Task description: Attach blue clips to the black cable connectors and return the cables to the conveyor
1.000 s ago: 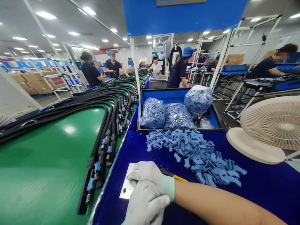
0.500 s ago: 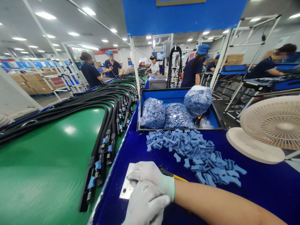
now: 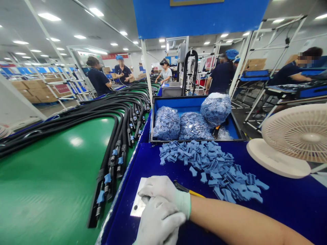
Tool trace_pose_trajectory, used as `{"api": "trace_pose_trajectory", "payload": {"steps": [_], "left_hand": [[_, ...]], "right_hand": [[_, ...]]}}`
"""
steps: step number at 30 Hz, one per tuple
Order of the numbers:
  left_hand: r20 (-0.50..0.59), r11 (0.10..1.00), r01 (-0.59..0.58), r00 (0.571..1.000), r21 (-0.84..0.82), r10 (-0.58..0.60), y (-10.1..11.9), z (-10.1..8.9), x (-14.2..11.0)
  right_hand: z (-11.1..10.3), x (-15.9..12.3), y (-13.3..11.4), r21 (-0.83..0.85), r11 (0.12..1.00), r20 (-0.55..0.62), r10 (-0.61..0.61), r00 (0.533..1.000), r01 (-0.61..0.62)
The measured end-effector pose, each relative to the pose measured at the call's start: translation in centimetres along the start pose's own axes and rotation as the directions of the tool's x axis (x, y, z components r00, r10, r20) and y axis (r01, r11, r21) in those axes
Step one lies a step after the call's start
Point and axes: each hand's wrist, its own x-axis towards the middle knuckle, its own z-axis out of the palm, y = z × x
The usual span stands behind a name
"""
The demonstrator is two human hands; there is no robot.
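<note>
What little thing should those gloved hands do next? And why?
Probably the right hand should pick one blue piece off the loose pile, I think, because that pile lies just beside it, while it rests against the left hand by the metal plate.

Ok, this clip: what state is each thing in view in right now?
Right hand: gloved, resting on the plate.
Left hand: gloved, pressed against the right.
Metal plate: flat, under both hands.
Loose blue parts: heaped on the blue mat.
Bagged blue parts: three full clear bags in the blue tray.
Black cables: laid in parallel curves.
White fan: tilted back; running or not, cannot tell.
</note>
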Motion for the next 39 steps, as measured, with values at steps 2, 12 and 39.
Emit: {"api": "trace_pose_trajectory", "payload": {"steps": [2, 12, 39], "left_hand": [[-0.003, 1.000, 0.003, 1.000, 0.001, -0.003, 0.03, -0.01, 0.01], [0.008, 1.000, 0.010, 1.000, -0.001, -0.010, 0.08, 0.11, -0.17], [0.005, 1.000, 0.002, 1.000, 0.004, -0.002, 0.05, 0.06, 0.04]], "right_hand": [[-0.27, 0.05, -0.22, -0.010, 1.000, 0.008, 0.003, 1.000, -0.003], [-0.74, 0.27, -0.49, -0.042, 0.999, 0.058, 0.014, 0.998, -0.012], [0.01, -0.14, 0.10, 0.012, 1.000, -0.001, 0.003, 1.000, -0.003]]}}
